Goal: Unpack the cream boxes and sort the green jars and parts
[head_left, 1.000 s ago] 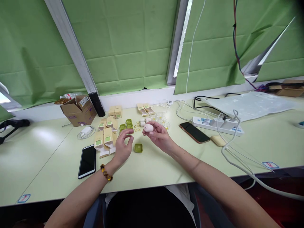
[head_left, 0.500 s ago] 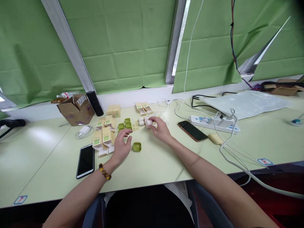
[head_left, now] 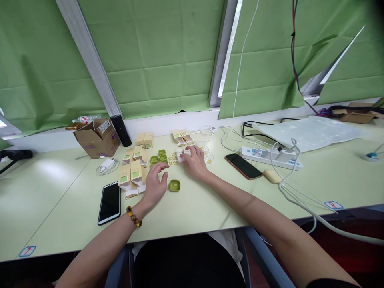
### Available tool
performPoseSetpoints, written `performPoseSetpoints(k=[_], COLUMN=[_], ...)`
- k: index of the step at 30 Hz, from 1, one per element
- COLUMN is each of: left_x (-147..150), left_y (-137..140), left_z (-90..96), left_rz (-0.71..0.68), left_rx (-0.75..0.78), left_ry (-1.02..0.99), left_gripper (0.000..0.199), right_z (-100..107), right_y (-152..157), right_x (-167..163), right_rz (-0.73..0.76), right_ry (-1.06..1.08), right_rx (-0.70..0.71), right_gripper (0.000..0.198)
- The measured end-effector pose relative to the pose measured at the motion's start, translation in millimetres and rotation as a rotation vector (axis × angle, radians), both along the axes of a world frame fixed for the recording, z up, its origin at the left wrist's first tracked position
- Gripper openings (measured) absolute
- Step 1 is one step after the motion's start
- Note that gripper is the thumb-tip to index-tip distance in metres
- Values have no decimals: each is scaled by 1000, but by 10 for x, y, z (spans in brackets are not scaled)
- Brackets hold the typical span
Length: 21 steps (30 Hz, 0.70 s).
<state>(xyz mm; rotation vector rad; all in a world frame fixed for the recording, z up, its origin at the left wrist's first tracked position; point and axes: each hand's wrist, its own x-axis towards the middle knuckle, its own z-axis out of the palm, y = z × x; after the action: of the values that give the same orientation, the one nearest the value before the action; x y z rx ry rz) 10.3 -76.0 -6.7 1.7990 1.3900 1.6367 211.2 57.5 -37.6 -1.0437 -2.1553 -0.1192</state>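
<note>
My right hand is low over the table with its fingers curled round a small white rounded piece; other white pieces beside it are partly hidden by the fingers. My left hand hovers with fingers stretched and thumb apart, holding nothing. Just beyond its fingertips stand several small green square cases, grouped together. A single green square case lies apart, between the two hands. Tiny yellow pieces are laid out between the group and the white pieces. Clear round plastic pieces sit right of my right hand.
Opened cream boxes stand left of my left hand, with more boxes behind. A white-edged phone lies left, a second phone right. A power strip with cables and a cardboard box are also on the table.
My right hand has moved left and down, bringing the white piece in beside the others. My left hand stays nearly still, open. The view has shifted slightly.
</note>
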Motion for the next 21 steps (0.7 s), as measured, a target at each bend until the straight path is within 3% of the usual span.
performPoseSetpoints(k=[10, 21], left_x=[-11, -6], left_y=[5, 4], left_z=[-39, -48], left_rz=[74, 81], left_rx=[15, 24], left_ry=[187, 210], left_gripper=[24, 25], right_z=[-87, -106], right_y=[-13, -3], right_x=[-59, -55], right_rz=[-67, -85], right_ry=[-58, -98], right_rx=[1, 17], right_gripper=[22, 25])
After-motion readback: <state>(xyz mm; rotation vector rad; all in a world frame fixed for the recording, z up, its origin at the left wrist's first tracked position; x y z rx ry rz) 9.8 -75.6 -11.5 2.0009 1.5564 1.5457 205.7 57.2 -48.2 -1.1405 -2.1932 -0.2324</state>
